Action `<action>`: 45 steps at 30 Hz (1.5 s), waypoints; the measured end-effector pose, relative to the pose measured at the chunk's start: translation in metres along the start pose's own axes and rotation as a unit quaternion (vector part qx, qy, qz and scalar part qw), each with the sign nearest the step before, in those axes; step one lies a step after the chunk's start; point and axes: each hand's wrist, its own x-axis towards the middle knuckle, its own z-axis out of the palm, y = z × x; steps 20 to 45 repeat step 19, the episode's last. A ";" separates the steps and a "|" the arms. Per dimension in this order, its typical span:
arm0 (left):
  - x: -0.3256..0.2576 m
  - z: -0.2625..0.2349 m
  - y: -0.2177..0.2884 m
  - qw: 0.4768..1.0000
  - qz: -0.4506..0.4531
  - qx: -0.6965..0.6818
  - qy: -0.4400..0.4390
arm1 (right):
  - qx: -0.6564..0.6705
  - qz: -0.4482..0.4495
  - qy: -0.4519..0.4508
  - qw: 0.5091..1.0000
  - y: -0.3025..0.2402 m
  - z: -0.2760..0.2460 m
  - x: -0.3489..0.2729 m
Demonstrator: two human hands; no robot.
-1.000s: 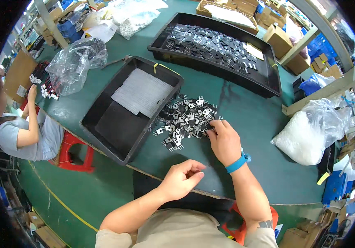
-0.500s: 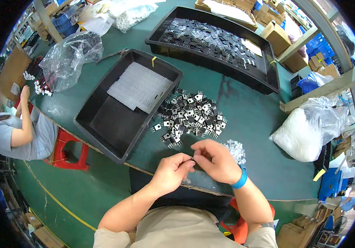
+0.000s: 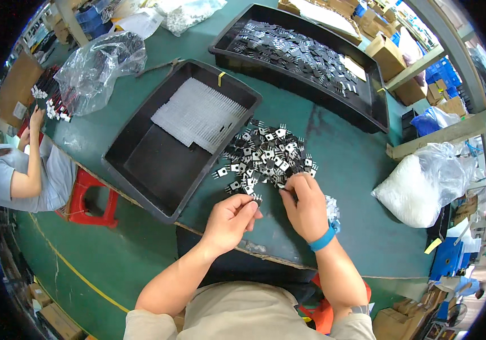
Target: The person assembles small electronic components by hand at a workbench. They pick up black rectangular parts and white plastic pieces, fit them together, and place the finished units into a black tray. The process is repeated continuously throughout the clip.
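My left hand (image 3: 228, 221) is closed in a pinch near the table's front edge. Metal pins of a small black electronic component (image 3: 257, 198) stick out past its fingertips. To its right, my right hand (image 3: 305, 207) reaches to the near right edge of a pile of black-and-white three-pin components (image 3: 265, 150). The fingers of that hand are curled together, and what they grip, if anything, is hidden. A blue band (image 3: 323, 239) circles the right wrist. Just beyond that hand lie small white pieces (image 3: 332, 211), partly covered by it.
Left of the pile stands a black tray (image 3: 158, 170) with rows of whitish pieces (image 3: 195, 113). A longer black tray (image 3: 367, 116) at the back holds many dark pinned parts. A bag of white material (image 3: 410, 192) sits at right. A co-worker (image 3: 25, 175) sits at far left.
My hands, together half a second ago, are now apart. The right one has moved forward to the pile; the left has moved slightly left and forward, with component pins now showing. The view has shifted slightly.
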 end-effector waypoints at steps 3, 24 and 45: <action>0.000 0.000 -0.003 1.000 0.007 0.009 -0.005 | 0.184 0.048 -0.077 0.979 -0.019 -0.011 -0.011; -0.007 -0.003 -0.003 0.999 0.019 -0.025 -0.044 | 0.252 0.134 -0.194 0.939 -0.019 -0.008 -0.022; -0.007 -0.003 -0.003 0.999 0.019 -0.025 -0.044 | 0.252 0.134 -0.194 0.939 -0.019 -0.008 -0.022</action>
